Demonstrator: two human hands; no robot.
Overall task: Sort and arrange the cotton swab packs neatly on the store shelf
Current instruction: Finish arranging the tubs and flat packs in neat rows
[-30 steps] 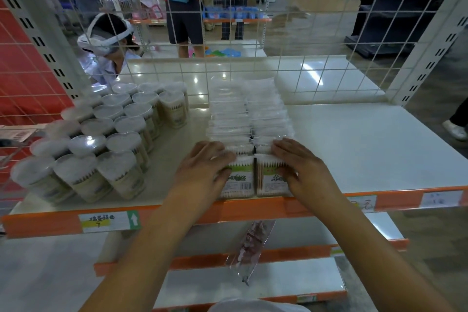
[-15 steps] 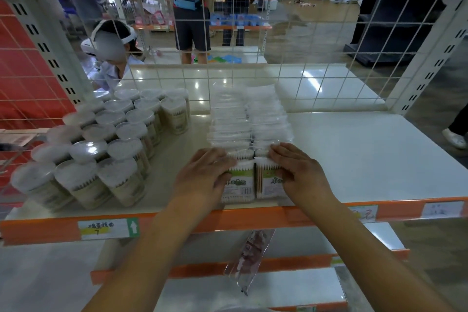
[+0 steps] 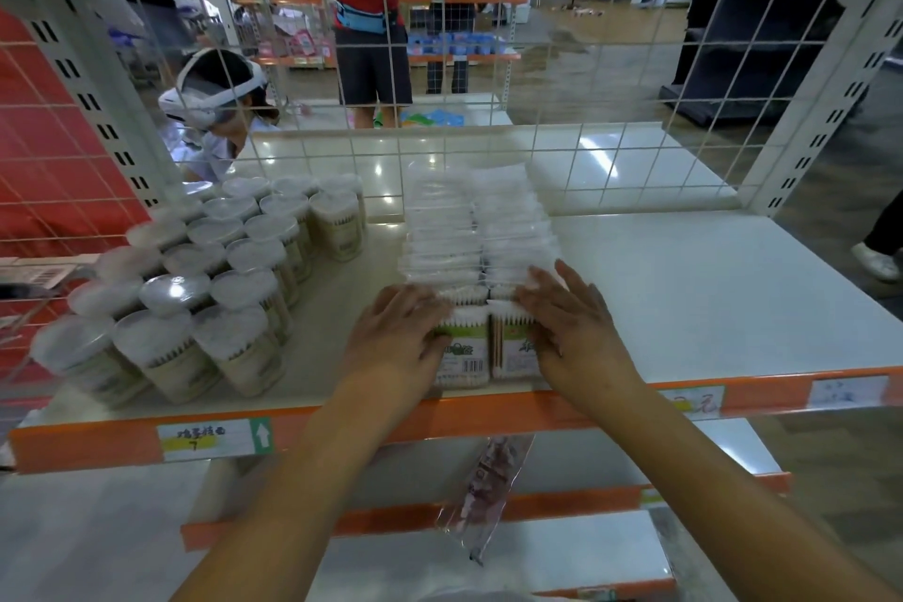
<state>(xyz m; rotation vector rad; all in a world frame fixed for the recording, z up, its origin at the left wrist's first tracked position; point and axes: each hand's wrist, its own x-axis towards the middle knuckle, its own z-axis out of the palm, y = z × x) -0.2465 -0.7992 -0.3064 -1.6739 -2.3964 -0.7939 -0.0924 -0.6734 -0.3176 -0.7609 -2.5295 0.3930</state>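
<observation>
1. Where the white shelf (image 3: pixel 684 288) meets its orange edge, two rows of clear cotton swab packs (image 3: pixel 476 235) run backward.
2. The left hand (image 3: pixel 398 337) and right hand (image 3: pixel 571 323) press flat, fingers straight, against the front packs' sides.
3. Round swab tubs (image 3: pixel 210 288) stand just left; a wire grid (image 3: pixel 488 64) backs the shelf.

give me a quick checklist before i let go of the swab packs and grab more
1. Left hand on the left row's front pack: ok.
2. Right hand on the right row's front pack: ok.
3. Two rows side by side and touching: ok.
4. Front packs level with the orange shelf edge: ok.
5. Rear packs standing straight: cannot tell, blurred.
6. Gap to the round tubs: ok.
</observation>
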